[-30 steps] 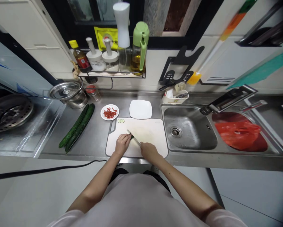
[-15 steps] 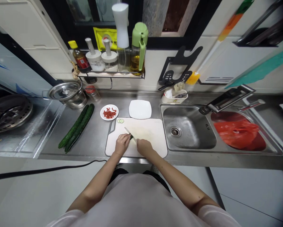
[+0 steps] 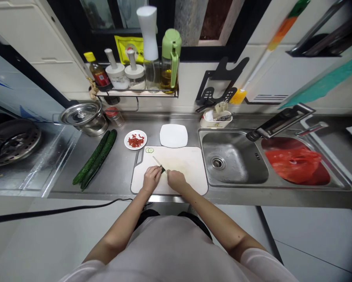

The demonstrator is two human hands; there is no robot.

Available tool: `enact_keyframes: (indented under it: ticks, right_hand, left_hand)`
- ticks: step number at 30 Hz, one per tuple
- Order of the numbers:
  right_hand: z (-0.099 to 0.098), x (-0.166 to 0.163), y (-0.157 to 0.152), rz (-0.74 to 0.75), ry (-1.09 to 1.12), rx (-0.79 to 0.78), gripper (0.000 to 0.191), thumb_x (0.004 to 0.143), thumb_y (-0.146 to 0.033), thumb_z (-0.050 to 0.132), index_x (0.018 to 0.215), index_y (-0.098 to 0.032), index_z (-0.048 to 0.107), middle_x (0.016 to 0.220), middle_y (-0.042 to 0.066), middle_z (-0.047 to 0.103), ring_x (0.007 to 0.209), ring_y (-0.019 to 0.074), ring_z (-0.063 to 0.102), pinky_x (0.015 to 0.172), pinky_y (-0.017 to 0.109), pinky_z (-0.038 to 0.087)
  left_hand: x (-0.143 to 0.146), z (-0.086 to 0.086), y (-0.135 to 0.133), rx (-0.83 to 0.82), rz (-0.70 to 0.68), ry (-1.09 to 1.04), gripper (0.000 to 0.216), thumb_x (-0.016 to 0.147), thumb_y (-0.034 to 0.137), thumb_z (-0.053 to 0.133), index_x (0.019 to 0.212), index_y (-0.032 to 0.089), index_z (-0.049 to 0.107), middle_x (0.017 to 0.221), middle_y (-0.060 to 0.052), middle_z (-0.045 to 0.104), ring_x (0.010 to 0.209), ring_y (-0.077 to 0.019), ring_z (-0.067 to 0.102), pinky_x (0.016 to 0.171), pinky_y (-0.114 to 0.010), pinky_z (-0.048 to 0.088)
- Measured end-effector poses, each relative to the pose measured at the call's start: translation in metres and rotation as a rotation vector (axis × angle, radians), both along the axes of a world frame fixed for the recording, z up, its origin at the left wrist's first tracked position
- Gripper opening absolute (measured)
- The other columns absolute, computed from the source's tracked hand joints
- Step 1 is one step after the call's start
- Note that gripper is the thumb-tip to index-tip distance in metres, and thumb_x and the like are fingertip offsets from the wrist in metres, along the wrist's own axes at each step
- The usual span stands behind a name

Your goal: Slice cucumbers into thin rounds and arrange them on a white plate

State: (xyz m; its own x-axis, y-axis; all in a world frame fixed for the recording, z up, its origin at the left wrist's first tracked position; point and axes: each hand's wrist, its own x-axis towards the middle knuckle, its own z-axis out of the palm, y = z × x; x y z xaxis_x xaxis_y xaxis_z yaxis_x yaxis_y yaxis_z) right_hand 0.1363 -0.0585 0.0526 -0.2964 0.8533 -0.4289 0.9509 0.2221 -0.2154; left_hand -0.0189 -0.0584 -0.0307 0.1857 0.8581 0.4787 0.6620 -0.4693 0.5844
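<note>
Over the white cutting board, my left hand is closed on a short dark-green piece of cucumber, mostly hidden by the fingers. My right hand grips a knife, its handle covered by the fist. The blade points up and left and lies against the cucumber piece beside my left fingertips. Cucumber slices rest at the board's upper left corner. Two long whole cucumbers lie on the counter left of the board.
Behind the board stand a white plate and a small dish of chopped red pieces. A lidded steel pot is at back left. To the right is a double sink with a red bag. A bottle shelf hangs above.
My right hand and the knife have shifted slightly left and upward. My left hand keeps its hold on the cucumber piece, and the view has moved a little.
</note>
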Motion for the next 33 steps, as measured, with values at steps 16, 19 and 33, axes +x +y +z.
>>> enact_keyframes:
  ticks: [16, 19, 33]
  right_hand:
    - [0.001, -0.005, 0.0, -0.013, 0.002, 0.014, 0.029, 0.092, -0.011, 0.032, 0.111, -0.013, 0.055, 0.097, 0.014, 0.068, 0.097, 0.0209, 0.064, 0.08, 0.029, 0.047]
    - [0.002, -0.001, -0.004, -0.011, -0.011, 0.005, 0.028, 0.092, -0.011, 0.033, 0.109, -0.013, 0.055, 0.095, 0.014, 0.068, 0.095, 0.0209, 0.065, 0.078, 0.029, 0.047]
    - [0.005, 0.033, -0.048, -0.052, -0.093, -0.051, 0.025, 0.092, -0.015, 0.036, 0.107, -0.014, 0.055, 0.091, 0.014, 0.068, 0.091, 0.023, 0.066, 0.074, 0.031, 0.046]
  left_hand:
    - [0.0, 0.001, -0.002, 0.009, 0.005, 0.004, 0.022, 0.092, 0.026, 0.049, 0.101, 0.02, 0.068, 0.096, -0.008, 0.069, 0.092, -0.0186, 0.062, 0.084, -0.037, 0.052]
    - [0.0, 0.002, -0.002, 0.019, 0.003, 0.003, 0.022, 0.092, 0.026, 0.049, 0.1, 0.02, 0.068, 0.096, -0.008, 0.069, 0.092, -0.0189, 0.062, 0.084, -0.037, 0.052]
    - [0.002, -0.002, -0.002, 0.034, 0.015, -0.01, 0.021, 0.092, 0.024, 0.049, 0.101, 0.02, 0.068, 0.097, -0.007, 0.07, 0.094, -0.0188, 0.062, 0.084, -0.038, 0.052]
